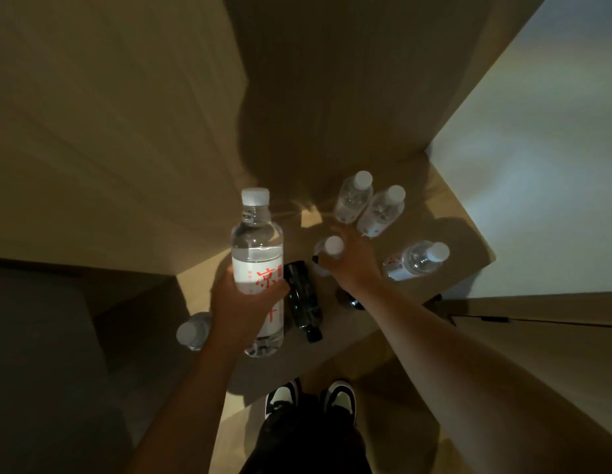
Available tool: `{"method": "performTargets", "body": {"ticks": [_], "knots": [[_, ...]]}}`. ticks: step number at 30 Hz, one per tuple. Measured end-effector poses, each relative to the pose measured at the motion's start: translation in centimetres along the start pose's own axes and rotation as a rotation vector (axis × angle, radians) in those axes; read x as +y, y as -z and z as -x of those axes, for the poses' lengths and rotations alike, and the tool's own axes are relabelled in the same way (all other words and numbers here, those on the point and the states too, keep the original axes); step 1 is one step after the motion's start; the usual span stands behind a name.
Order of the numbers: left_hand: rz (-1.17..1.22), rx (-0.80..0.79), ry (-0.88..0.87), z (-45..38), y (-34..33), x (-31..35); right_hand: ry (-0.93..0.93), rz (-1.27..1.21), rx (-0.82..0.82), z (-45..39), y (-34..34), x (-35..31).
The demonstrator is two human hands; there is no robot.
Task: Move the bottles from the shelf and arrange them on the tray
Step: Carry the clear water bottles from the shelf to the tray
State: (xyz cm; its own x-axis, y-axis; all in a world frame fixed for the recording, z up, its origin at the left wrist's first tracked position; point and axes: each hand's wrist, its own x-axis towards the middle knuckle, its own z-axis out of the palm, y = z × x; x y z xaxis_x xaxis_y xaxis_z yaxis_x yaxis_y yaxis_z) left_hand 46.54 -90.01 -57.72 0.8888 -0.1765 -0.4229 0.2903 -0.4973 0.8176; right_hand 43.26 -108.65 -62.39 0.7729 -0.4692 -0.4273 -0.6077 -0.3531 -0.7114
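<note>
Dim shelf (pixel 335 340) mostly unemptied (tray unseen): left hand (pixel 236 306) gripping labelled bottle (pixel 258 265), right hand (pixel 352 261) closing round small bottle (pixel 330 251).

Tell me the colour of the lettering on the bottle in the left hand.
Red lettering on a white label, on the bottle; seen in the head view.

Clear plastic water bottle with white cap and white label (pixel 257 268): large red Chinese character "京" printed on the label, a second red character below it partly covered and unreadable. Labels on the other bottles: too small and dim to read.
</note>
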Motion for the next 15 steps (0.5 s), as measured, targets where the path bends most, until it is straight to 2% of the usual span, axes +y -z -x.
{"method": "performTargets", "body": {"ticks": [4,7,11,15], "knots": [[0.015,0.006,0.068,0.1,0.3,0.1,-0.089,-0.161,-0.004,-0.3,-0.6,0.1],[0.038,-0.001,0.048,0.3,1.0,-0.2,-0.143,-0.199,-0.006,-0.6,-0.7,0.2],[0.090,0.002,0.056,0.6,1.6,0.2,-0.078,-0.185,0.036,-0.3,0.3,0.2],[0.146,0.010,0.030,1.6,2.2,1.2,-0.012,-0.242,0.144,1.2,3.0,-0.5]]}}
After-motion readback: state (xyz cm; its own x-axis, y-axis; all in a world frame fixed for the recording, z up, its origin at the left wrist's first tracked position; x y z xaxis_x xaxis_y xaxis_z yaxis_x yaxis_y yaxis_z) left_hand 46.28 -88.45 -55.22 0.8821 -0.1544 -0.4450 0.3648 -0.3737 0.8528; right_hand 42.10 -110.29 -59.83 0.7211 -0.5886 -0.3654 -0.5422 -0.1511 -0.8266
